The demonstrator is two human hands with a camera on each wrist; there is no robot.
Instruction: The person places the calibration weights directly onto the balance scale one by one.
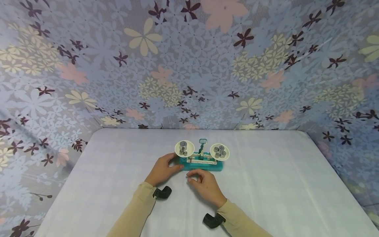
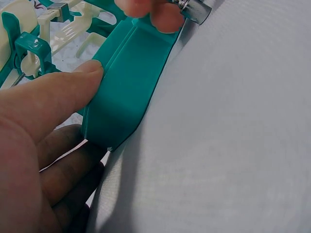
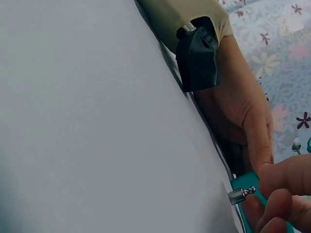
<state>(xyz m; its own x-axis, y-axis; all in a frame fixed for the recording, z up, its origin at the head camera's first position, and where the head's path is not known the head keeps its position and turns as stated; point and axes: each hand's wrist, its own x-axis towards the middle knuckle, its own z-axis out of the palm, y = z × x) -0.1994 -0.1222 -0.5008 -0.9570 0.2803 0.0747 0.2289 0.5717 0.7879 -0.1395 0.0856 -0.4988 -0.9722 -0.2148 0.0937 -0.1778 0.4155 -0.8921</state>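
A green-and-white balance scale (image 1: 201, 166) stands on the table with a white pan at each end. Its left pan (image 1: 177, 148) carries one large metal weight (image 1: 183, 144) and smaller ones; several similar weights (image 1: 221, 148) sit in the right pan (image 1: 227, 154). My left hand (image 1: 162, 169) grips the left end of the base, thumb along its front edge and fingers around the end. Just in front of the base, my right hand (image 1: 205, 186) pinches the knob of a small metal weight (image 3: 238, 196) at its fingertips. That weight is hidden in the head view.
A pale cloth covers the table (image 1: 266, 184). Flowered fabric (image 1: 189, 65) rises behind it and at both sides. On each wrist sits a black camera mount, the left mount (image 1: 163, 193) and the right mount (image 1: 212, 221).
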